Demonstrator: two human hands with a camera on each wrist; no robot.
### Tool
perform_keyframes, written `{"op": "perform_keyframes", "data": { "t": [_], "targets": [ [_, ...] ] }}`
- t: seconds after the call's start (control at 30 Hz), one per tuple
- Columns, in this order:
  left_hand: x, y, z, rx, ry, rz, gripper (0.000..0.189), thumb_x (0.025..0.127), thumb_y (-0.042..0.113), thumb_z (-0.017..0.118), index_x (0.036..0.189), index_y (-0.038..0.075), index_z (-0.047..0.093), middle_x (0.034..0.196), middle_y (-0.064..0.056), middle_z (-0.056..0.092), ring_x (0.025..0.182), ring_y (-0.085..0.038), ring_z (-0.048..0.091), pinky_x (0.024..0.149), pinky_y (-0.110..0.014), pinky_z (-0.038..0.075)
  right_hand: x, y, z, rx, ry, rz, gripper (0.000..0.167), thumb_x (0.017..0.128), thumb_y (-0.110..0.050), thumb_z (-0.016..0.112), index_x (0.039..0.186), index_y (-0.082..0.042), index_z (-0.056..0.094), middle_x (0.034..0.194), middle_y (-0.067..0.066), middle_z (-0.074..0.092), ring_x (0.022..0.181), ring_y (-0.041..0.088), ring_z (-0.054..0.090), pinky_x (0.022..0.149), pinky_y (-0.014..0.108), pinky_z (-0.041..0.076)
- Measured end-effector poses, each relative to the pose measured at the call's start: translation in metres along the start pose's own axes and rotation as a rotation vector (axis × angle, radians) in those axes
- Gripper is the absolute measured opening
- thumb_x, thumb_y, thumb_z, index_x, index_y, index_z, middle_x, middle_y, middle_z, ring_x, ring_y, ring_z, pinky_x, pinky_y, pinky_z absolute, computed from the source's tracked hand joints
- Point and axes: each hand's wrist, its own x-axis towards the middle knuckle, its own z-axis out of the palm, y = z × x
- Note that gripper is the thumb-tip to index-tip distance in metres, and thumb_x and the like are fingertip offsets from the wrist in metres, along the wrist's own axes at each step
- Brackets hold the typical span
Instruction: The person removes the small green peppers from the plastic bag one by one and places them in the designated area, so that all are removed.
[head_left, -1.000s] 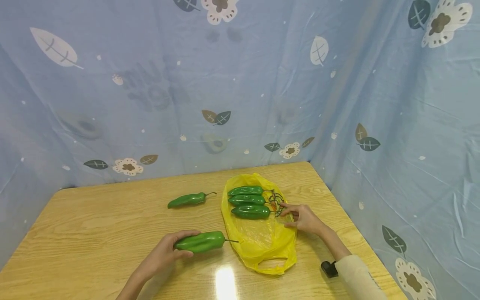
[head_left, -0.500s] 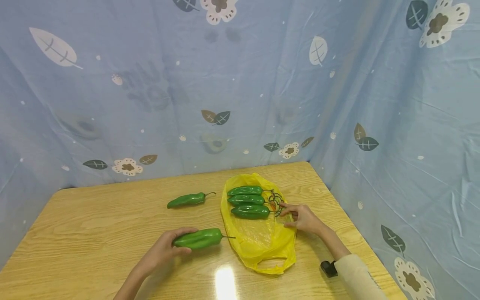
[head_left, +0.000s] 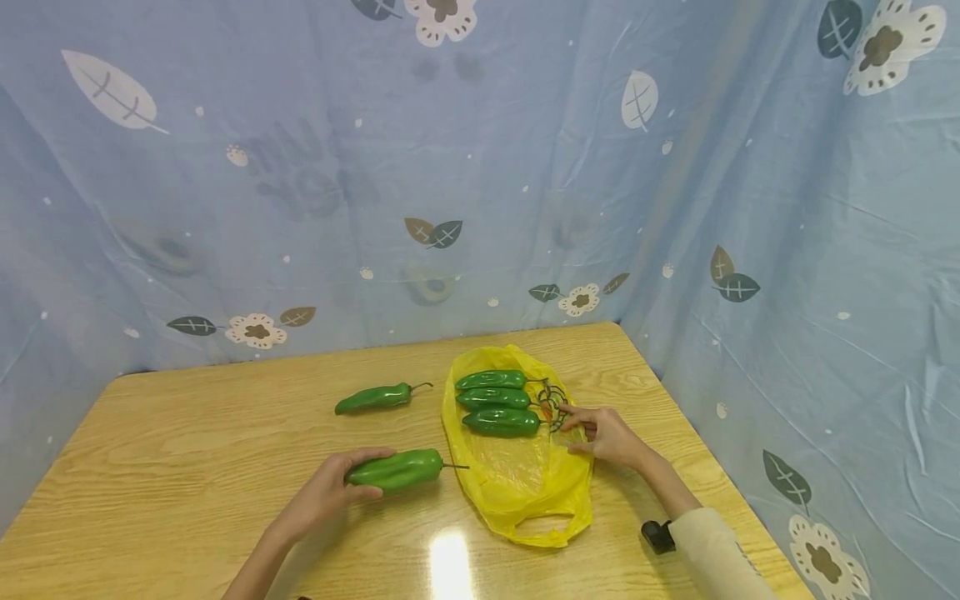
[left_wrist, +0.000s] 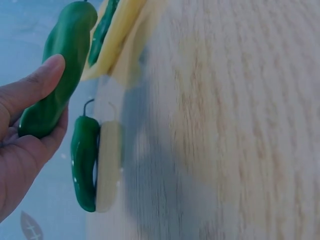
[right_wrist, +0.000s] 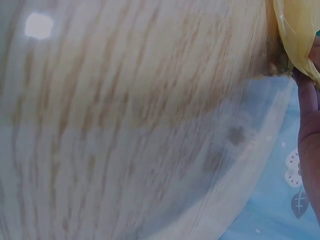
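Note:
My left hand point(head_left: 330, 493) grips a large green pepper point(head_left: 397, 470) by its blunt end, its stem pointing right towards a yellow plastic bag point(head_left: 517, 487). In the left wrist view, thumb and fingers wrap this pepper point(left_wrist: 70, 50), which is held above the table. Three green peppers point(head_left: 501, 422) lie side by side on the bag, stems to the right. My right hand point(head_left: 611, 437) holds the bag's right edge near those stems. In the right wrist view, yellow plastic point(right_wrist: 300, 35) covers part of that hand's fingers.
Another green pepper point(head_left: 375, 398) lies alone on the wooden table point(head_left: 187, 467), left of the bag. A patterned blue curtain point(head_left: 337, 167) stands behind the table and along its right side. A small black object point(head_left: 657, 537) sits by the right forearm.
The left hand and its pepper have moved slightly away from me and a little to the left. My right hand and the bag have stayed in place.

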Motion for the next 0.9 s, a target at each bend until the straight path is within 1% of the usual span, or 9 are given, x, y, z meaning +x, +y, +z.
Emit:
{"op": "perform_keyframes", "data": {
  "t": [0.03,0.17,0.33,0.47,0.53,0.7,0.73,0.83,0.9],
  "targets": [
    [0.0006,-0.0005,-0.0004,0.006,0.005,-0.007,0.051,0.086,0.01,0.07,0.133,-0.001,0.054,0.131,-0.025,0.053,0.091,-0.014,0.057,0.077,-0.023,0.049,0.0,0.0004,0.0002,0.0,0.001,-0.002,0.028,0.075,-0.005,0.081,0.102,-0.004,0.073,0.136,0.024,0.051,0.116,0.04,0.055,0.069,0.021,0.048],
    [0.0026,-0.0023,-0.0028,0.026,0.014,-0.01,0.051,0.085,0.011,0.071,0.132,0.0,0.055,0.131,-0.024,0.053,0.092,-0.015,0.056,0.077,-0.024,0.049,0.0003,0.0008,0.0005,0.004,0.003,-0.008,0.028,0.076,-0.004,0.08,0.103,-0.004,0.072,0.136,0.024,0.05,0.117,0.04,0.054,0.064,0.023,0.046],
    [0.0036,-0.0021,-0.0052,0.029,0.013,-0.025,0.054,0.084,0.016,0.072,0.133,0.001,0.055,0.131,-0.024,0.053,0.09,-0.015,0.056,0.075,-0.024,0.049,0.0003,-0.0008,0.0003,0.0,0.003,-0.012,0.029,0.075,-0.004,0.081,0.102,-0.003,0.072,0.136,0.024,0.051,0.121,0.041,0.05,0.064,0.023,0.047],
    [0.0048,-0.0033,-0.0063,0.031,0.015,-0.016,0.053,0.084,0.014,0.072,0.133,0.001,0.055,0.13,-0.024,0.054,0.09,-0.016,0.056,0.075,-0.024,0.048,-0.0001,-0.0008,0.0002,-0.007,0.005,-0.019,0.028,0.075,-0.004,0.081,0.102,-0.003,0.072,0.135,0.024,0.051,0.122,0.042,0.049,0.066,0.022,0.047],
    [0.0055,-0.0043,-0.0067,0.027,0.016,-0.016,0.052,0.084,0.012,0.072,0.133,0.0,0.055,0.13,-0.024,0.054,0.09,-0.017,0.056,0.075,-0.024,0.049,0.0,-0.0006,0.0002,-0.01,0.006,-0.02,0.028,0.075,-0.004,0.081,0.102,-0.003,0.072,0.135,0.024,0.051,0.119,0.042,0.052,0.065,0.021,0.047],
    [0.0063,-0.0058,-0.0078,0.032,0.03,-0.037,0.051,0.085,0.009,0.071,0.133,0.003,0.056,0.131,-0.023,0.054,0.09,-0.016,0.056,0.075,-0.024,0.048,0.0006,-0.0015,0.0005,-0.012,0.007,-0.02,0.028,0.075,-0.004,0.081,0.102,-0.003,0.072,0.136,0.023,0.051,0.118,0.04,0.053,0.065,0.021,0.046],
    [0.0062,-0.0064,-0.0082,0.036,0.029,-0.034,0.051,0.085,0.009,0.071,0.133,0.002,0.056,0.131,-0.023,0.054,0.09,-0.016,0.055,0.075,-0.024,0.048,0.0006,-0.0017,0.0004,-0.011,0.008,-0.022,0.028,0.075,-0.004,0.081,0.102,-0.003,0.072,0.135,0.024,0.051,0.12,0.041,0.05,0.065,0.021,0.045],
    [0.0071,-0.0073,-0.0092,0.048,0.028,-0.031,0.051,0.085,0.01,0.072,0.132,0.003,0.056,0.133,-0.022,0.053,0.095,-0.017,0.055,0.077,-0.024,0.048,0.0002,-0.0033,0.0,0.009,0.004,-0.017,0.028,0.075,-0.003,0.08,0.102,-0.002,0.072,0.135,0.025,0.051,0.106,0.034,0.062,0.059,0.02,0.043],
    [0.008,-0.0077,-0.0102,0.046,0.023,-0.033,0.051,0.085,0.011,0.072,0.132,0.003,0.056,0.134,-0.022,0.052,0.099,-0.019,0.055,0.079,-0.024,0.047,-0.0002,-0.0046,-0.0002,0.023,0.002,-0.011,0.028,0.075,-0.002,0.08,0.102,-0.001,0.072,0.135,0.027,0.05,0.095,0.023,0.066,0.055,0.019,0.04]
  ]
}}
